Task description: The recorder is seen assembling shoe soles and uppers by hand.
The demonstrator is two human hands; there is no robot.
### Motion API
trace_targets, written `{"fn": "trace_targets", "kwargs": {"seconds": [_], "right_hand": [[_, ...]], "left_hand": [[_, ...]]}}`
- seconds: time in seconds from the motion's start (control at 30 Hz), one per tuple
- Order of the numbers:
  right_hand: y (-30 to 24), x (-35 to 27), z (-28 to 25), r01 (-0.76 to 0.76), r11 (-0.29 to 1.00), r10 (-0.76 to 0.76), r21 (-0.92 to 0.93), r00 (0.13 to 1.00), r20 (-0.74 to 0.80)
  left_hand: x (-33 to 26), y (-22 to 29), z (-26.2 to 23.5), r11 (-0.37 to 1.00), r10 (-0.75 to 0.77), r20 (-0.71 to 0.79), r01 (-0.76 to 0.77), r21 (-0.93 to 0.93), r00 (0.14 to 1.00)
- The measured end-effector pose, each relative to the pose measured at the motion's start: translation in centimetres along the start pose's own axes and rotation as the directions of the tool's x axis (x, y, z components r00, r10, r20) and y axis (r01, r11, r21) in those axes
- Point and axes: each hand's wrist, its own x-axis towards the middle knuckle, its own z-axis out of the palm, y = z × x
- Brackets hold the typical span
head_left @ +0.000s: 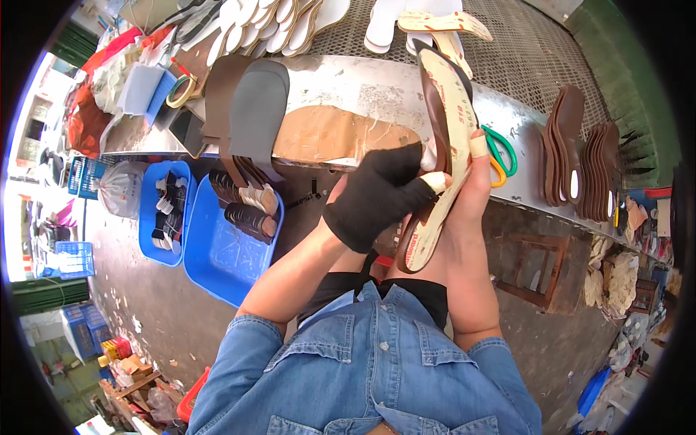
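A cream insole board with a dark brown cover piece along its edge is held upright and tilted over the table's front edge. My left hand, in a black fingerless glove with a wrapped thumb tip, is closed on its near left side. On the opposite side my right hand, bare with a wrapped thumb, grips the same insole; most of its fingers are hidden behind it. Scissors with green and orange handles lie just right of my right hand. A tan foot-shaped sheet lies beyond my left hand.
Grey insoles lie left on the metal-topped table. White insoles are heaped on the mesh behind. Brown insole stacks stand at right. Below left are blue bins holding dark bundles. A wooden stool stands under the table.
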Motion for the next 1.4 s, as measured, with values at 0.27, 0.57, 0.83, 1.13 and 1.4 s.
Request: {"fn": "trace_targets", "kwargs": {"seconds": [0.27, 0.57, 0.83, 1.13, 1.4], "right_hand": [[2.2, 2.6, -2.6, 0.547, 0.41, -0.578, -0.73, 0.775, 0.255], [1.1, 1.3, 0.2, 0.567, 0.379, -0.55, -0.731, 0.774, 0.315], [0.3, 1.3, 0.7, 0.301, 0.681, -0.23, -0.668, 0.953, 0.195], [-0.4, 2.1, -0.2, 0.276, 0.812, -0.163, -0.515, 0.953, 0.254], [-0.9, 1.7, 0.5, 0.27, 0.757, -0.155, -0.595, 0.959, 0.238]], "left_hand": [[-1.1, -1.2, 1.3, 0.99, 0.063, -0.203, -0.036, 0.135, 0.977], [0.7, -3.1, -2.8, 0.624, 0.293, -0.189, -0.038, 0.781, 0.937], [0.5, -2.4, -2.9, 0.605, 0.304, -0.182, -0.042, 0.795, 0.935], [0.5, -1.5, -2.9, 0.614, 0.273, -0.155, -0.048, 0.788, 0.949], [0.6, -1.8, -3.3, 0.739, 0.162, -0.199, 0.015, 0.673, 0.966]]}}
